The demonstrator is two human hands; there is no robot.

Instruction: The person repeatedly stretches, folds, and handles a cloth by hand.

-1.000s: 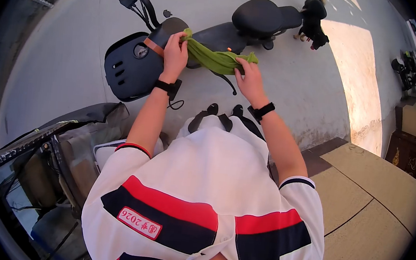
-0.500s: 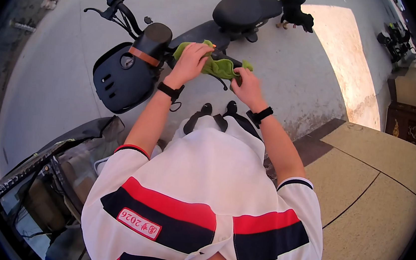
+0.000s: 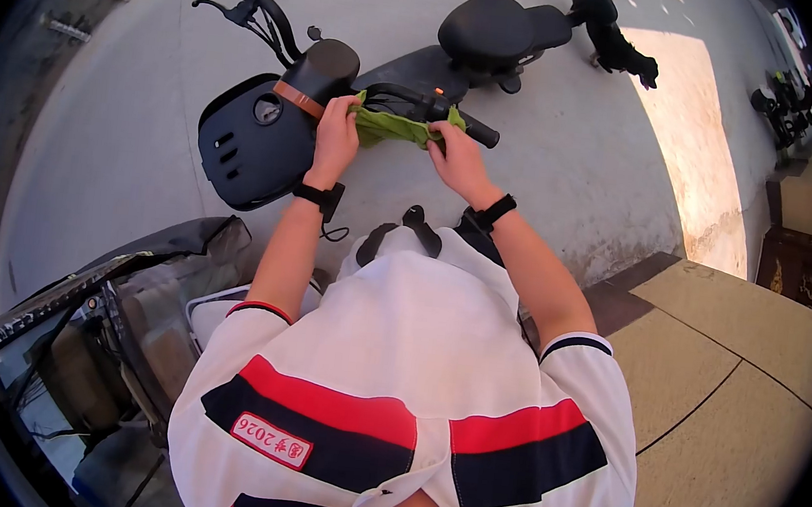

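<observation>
A green cloth point(image 3: 390, 130) stretches between my two hands, just on my side of the handlebar of a black electric scooter point(image 3: 414, 73). My left hand point(image 3: 337, 141) pinches one end of it, near the round headlight housing. Its other end is gripped by my right hand point(image 3: 461, 164), close below the black handlebar grip point(image 3: 479, 132). The cloth partly covers the brake lever area. At the front of the scooter hangs a dark blue basket-like panel point(image 3: 250, 150) with slots.
A black dog point(image 3: 621, 49) stands behind the scooter seat point(image 3: 486, 31). A vehicle with a clear cover point(image 3: 140, 326) is at my left. To my right lies a tan slab point(image 3: 709, 351). Another parked two-wheeler point(image 3: 784, 106) is at the far right.
The cloth has come off the handlebar grip toward me and now hangs stretched between my hands, baring the grip. My left hand has shifted left. The dog has moved right.
</observation>
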